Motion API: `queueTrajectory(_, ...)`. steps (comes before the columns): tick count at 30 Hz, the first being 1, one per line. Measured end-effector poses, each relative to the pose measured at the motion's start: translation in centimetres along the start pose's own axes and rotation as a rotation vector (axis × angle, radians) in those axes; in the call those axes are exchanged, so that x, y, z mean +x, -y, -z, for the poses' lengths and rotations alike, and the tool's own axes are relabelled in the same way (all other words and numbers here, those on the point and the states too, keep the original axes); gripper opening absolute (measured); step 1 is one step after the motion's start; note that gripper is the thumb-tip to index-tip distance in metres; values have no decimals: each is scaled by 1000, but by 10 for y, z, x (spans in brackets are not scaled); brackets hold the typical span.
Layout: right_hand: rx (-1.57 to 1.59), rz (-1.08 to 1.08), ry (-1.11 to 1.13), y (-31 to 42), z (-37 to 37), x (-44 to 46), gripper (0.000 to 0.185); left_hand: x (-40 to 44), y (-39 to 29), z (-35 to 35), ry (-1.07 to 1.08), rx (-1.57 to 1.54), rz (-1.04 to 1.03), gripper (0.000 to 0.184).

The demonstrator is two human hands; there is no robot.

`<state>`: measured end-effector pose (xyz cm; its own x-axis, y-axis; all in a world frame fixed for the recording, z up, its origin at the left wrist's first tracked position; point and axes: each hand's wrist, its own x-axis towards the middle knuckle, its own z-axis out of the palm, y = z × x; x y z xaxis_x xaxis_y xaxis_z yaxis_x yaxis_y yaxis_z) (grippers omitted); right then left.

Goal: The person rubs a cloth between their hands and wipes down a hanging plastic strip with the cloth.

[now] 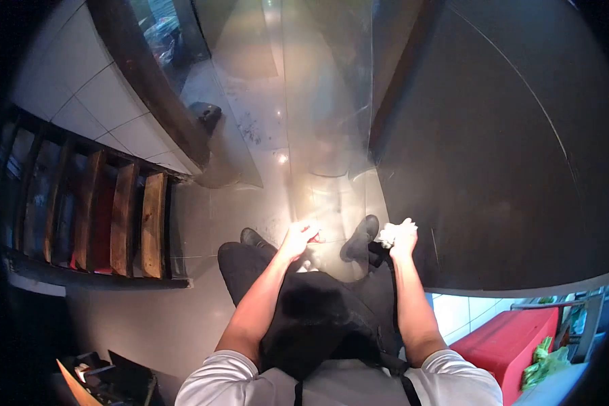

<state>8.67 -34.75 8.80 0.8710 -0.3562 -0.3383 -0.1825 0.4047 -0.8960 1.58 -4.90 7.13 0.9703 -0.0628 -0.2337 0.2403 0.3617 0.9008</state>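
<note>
My left hand is held out over my lap with the fingers curled closed. A small reddish bit shows at its fingertips, too small and glaring to name. Farther right, my right hand grips a crumpled white cloth or paper, which bulges out on the hand's left side. Pale small shapes show between my legs below the left hand; I cannot tell what they are. Under the hands are my black trousers and a dark shoe on the floor.
Wooden steps in a dark frame stand at left. Ahead is a glossy, see-through panel above the tiled floor. A large dark panel fills the right. Behind it are a red box and a green plastic bag.
</note>
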Motion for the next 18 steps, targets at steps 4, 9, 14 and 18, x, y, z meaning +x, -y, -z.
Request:
queueTrajectory(4,281,-47,311,77,-81,28,35,3,14,20,-55,23,-76,24)
queueTrajectory(9,-251,1090,511,261,-283,-41,29,-4,3,44,-164,218,-123,31)
queueTrajectory(14,-710,2121,393,343,-436,-49,32,-9,0,69,-130,134,-75,30)
queueTrajectory(18,-963,2356,548,307,-506,1,38,-14,-27,71,-147,40,-25,33)
